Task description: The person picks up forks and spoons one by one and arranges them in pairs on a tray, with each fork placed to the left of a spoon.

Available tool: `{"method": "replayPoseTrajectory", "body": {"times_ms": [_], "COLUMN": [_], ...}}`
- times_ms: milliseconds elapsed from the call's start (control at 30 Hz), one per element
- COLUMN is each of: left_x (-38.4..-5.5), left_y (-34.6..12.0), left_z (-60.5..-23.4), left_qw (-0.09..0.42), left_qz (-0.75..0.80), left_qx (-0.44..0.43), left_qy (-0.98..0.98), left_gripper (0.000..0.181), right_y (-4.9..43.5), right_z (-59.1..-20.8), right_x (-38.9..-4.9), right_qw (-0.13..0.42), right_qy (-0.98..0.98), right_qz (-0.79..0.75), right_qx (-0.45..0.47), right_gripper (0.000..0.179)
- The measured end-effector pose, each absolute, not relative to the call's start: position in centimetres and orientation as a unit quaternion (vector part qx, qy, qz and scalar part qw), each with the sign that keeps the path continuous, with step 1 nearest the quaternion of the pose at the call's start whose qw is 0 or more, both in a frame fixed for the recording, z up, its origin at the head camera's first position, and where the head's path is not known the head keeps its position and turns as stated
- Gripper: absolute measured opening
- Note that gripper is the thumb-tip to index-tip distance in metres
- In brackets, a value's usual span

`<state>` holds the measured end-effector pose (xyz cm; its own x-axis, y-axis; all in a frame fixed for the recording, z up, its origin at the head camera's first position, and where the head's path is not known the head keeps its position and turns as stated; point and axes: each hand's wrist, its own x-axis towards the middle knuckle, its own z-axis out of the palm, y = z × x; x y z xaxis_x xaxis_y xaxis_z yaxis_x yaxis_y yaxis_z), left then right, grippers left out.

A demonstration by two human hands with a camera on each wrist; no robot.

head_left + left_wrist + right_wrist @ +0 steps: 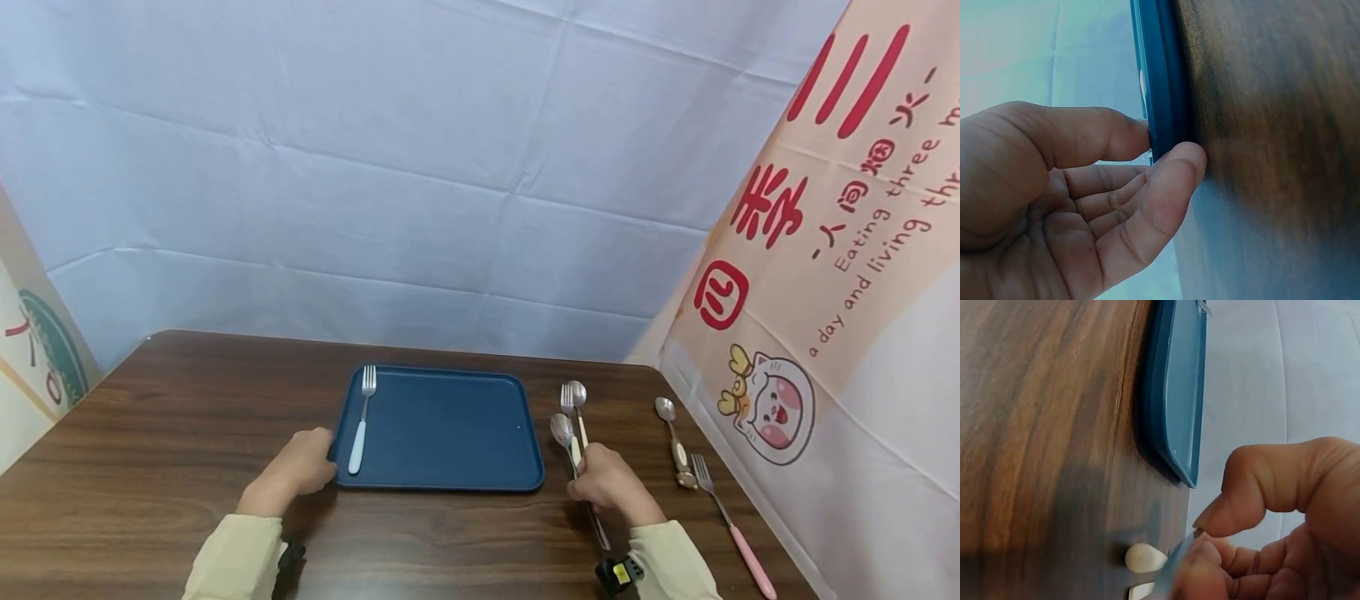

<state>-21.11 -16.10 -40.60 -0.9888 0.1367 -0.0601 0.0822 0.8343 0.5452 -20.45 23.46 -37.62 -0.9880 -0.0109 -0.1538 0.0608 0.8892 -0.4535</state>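
My left hand (302, 463) is at the near left corner of a dark blue tray (450, 429). In the left wrist view, its thumb and fingers pinch the tray's rim (1163, 81). A fork with a pale blue handle (357, 446) lies along the tray's left side. Right of the tray, my right hand (606, 477) pinches the metal handle of a spoon (561, 429); that handle (1172, 569) is blurred in the right wrist view. Beside this spoon lie a fork (567, 400) and another spoon (577, 393), whose pale handles are partly covered by the hand.
Farther right on the brown wooden table (187, 417) lie a spoon with an ornate handle (678, 454) and a fork with a pink handle (750, 560). Pale cloth (337, 167) hangs behind the table, and a printed cloth (847, 350) borders its right edge.
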Motion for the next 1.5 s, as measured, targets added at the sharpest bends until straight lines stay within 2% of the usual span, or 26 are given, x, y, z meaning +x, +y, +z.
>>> {"method": "replayPoseTrajectory", "body": {"times_ms": [333, 700, 967, 1267, 1500], "left_x": [-21.2, -21.1, -21.2, -21.1, -21.1], "left_y": [-16.3, -16.2, -16.1, -15.9, -16.0], "left_z": [-40.6, -40.7, -40.7, -40.9, -40.8], "left_qw": [0.045, 0.032, 0.039, 0.034, 0.051], "left_qz": [0.286, 0.281, 0.283, 0.287, 0.293], "left_qx": [0.06, 0.069, 0.063, 0.064, 0.057], "left_qy": [0.955, 0.957, 0.956, 0.955, 0.953], "left_gripper": [0.004, 0.005, 0.004, 0.005, 0.005], "right_y": [22.5, 21.2, 20.2, 18.8, 17.9], "right_z": [-38.0, -38.3, -38.3, -38.3, -38.8], "right_x": [-21.5, -22.8, -23.8, -24.6, -25.1], "right_qw": [0.077, 0.082, 0.091, 0.102, 0.111], "right_qy": [0.967, 0.959, 0.949, 0.946, 0.938], "right_qz": [-0.242, -0.273, -0.301, -0.308, -0.326], "right_qx": [0.0, -0.003, -0.018, -0.029, -0.039], "right_gripper": [0.026, 0.033, 0.037, 0.034, 0.035]}}
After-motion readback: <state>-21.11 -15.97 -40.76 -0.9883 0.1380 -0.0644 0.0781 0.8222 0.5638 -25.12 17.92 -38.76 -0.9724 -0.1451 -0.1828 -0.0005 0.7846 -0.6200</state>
